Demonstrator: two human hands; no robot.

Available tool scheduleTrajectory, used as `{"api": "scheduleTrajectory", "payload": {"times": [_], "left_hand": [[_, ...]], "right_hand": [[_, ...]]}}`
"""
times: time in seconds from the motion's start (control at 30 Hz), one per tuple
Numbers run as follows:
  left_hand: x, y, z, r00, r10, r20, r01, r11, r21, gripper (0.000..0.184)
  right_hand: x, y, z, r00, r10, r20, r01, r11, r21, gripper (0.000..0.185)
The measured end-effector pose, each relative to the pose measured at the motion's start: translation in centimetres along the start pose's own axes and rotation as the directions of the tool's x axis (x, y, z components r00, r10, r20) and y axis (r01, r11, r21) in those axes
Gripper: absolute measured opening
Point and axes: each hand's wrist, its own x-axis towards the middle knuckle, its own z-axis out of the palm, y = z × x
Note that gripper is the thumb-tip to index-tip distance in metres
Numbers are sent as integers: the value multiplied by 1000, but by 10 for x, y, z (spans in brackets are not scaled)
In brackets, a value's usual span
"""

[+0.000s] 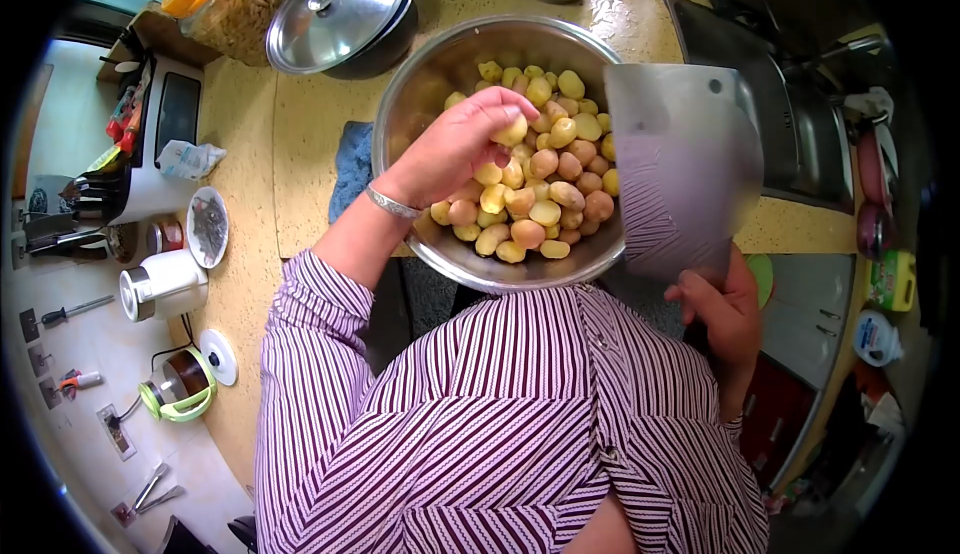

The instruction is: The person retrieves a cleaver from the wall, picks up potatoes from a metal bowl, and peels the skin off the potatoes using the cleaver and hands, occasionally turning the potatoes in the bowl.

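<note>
A large steel bowl (398, 119) holds several small potatoes (543, 163), some yellow and some with brownish skin. Over the left part of the bowl, my left hand (455, 144) pinches a pale yellow potato (511, 132) between its fingertips; a silver bracelet (392, 202) circles the wrist. My right hand (722, 309), to the right of the bowl and close to my body, grips the lower end of a wide-bladed cleaver (680, 164). The shiny blade stands upright beside the bowl's right rim, its flat side towards the camera, and covers part of that rim.
Behind the bowl are a lidded pot (335, 16) and a jar with an orange lid (235, 14). A blue cloth (352, 169) lies left of the bowl. A sink (815, 144) is at the right; a white dish (207, 227) and a glass kettle (182, 379) stand at the left.
</note>
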Motion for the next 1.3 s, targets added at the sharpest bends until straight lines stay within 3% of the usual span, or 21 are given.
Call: {"api": "scheduleTrajectory", "payload": {"times": [0.03, 0.07, 0.13, 0.2, 0.3, 0.37, 0.7, 1.0, 1.1, 1.17, 1.3], "left_hand": [[2, -1, 2, 997, 76, 23, -72, 989, -125, 31], [2, -1, 5, 997, 79, 25, -75, 990, -121, 31], [2, -2, 16, 989, 146, -27, -145, 911, -387, 36], [5, -5, 23, 984, 166, -62, -177, 907, -383, 46], [7, -9, 30, 978, 205, -49, -209, 915, -344, 51], [9, -6, 42, 961, 217, -170, -263, 905, -335, 56], [11, -2, 46, 969, 240, -57, -245, 910, -334, 57], [7, 0, 60, 946, 252, -203, -304, 906, -295, 59], [5, -3, 55, 952, 241, -187, -275, 944, -184, 55], [4, -3, 58, 953, 271, -136, -300, 902, -309, 53], [3, -6, 55, 954, 281, -103, -299, 888, -348, 48]], "right_hand": [[-1, -3, 4, 1000, -5, -1, 5, 1000, 3, 43], [-1, -8, 10, 999, 1, 39, 2, 998, -62, 41], [0, -16, 18, 997, 5, 78, 5, 992, -126, 40], [2, -24, 21, 982, 15, 187, 42, 953, -300, 34], [4, -22, 28, 965, -127, 230, 187, 947, -263, 30], [4, -23, 28, 965, -121, 233, 184, 945, -269, 29], [2, -24, 26, 966, -81, 245, 158, 936, -313, 29], [7, -22, 32, 961, -75, 265, 169, 921, -352, 34], [10, -20, 31, 957, -88, 278, 186, 918, -350, 35], [12, -18, 32, 954, -97, 283, 195, 918, -344, 37], [17, -18, 33, 946, -70, 315, 174, 934, -313, 42]]}}
